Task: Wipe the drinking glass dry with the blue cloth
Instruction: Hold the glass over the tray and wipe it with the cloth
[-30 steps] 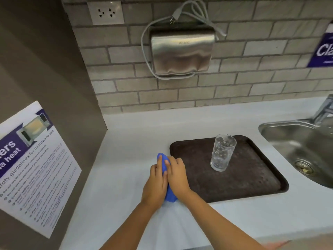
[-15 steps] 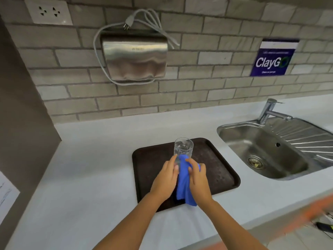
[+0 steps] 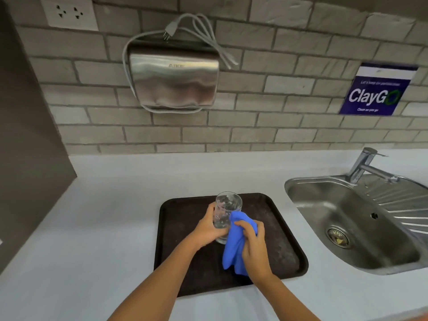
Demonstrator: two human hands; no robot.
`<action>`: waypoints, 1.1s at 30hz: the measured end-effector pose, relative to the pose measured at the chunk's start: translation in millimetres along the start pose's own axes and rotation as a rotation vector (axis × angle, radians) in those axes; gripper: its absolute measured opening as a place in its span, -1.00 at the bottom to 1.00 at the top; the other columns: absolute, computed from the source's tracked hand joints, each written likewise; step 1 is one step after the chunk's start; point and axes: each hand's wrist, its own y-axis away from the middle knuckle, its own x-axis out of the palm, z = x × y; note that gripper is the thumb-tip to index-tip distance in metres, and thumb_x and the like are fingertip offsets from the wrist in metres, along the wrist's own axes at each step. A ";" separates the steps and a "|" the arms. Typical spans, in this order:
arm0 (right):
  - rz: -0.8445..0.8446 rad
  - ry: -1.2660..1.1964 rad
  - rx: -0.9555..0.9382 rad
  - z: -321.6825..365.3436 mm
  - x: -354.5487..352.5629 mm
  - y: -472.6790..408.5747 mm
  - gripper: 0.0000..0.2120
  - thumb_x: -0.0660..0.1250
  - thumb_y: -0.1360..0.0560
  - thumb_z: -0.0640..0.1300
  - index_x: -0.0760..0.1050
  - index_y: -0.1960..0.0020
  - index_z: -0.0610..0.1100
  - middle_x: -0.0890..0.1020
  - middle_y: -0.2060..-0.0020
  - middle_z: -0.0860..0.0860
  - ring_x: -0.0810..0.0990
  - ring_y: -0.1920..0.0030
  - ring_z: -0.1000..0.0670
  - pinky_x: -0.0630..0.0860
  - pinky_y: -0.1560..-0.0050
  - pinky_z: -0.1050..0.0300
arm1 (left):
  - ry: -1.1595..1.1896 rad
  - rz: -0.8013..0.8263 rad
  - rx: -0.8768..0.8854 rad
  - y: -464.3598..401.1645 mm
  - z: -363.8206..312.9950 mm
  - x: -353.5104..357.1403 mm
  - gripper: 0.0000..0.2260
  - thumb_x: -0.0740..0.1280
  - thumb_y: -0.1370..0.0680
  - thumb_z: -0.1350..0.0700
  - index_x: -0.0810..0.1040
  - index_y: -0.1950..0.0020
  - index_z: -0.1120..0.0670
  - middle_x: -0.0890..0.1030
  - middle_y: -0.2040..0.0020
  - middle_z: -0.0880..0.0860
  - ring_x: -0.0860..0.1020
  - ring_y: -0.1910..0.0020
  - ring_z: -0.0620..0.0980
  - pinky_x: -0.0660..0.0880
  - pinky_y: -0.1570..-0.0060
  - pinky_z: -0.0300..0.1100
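A clear, cylindrical drinking glass is gripped around its lower half by the left hand, the fingers wrapped about its side, and is held upright above the dark brown rectangular plastic tray; whether its base touches the tray cannot be told. Against the glass's right side a crumpled blue cloth is pressed, bunched in the closed fingers of the right hand, with its loose end hanging below that grip toward the tray. Beneath both hands the tray is seen lying on the pale grey countertop. Well to the right of the grip a stainless steel sink is set into the counter.
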 end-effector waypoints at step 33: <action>-0.005 0.184 -0.219 11.7 34.7 -32.1 -0.49 0.10 -0.59 0.15 -0.03 -0.42 0.49 0.18 -0.48 0.18 0.32 -0.34 0.05 0.39 -0.29 0.08 | 0.464 -0.160 -0.033 22.0 -19.8 19.9 -0.62 0.20 -0.67 -0.10 0.38 -0.47 -0.06 0.58 -0.36 0.06 0.59 -0.31 -0.02 0.54 -0.33 -0.04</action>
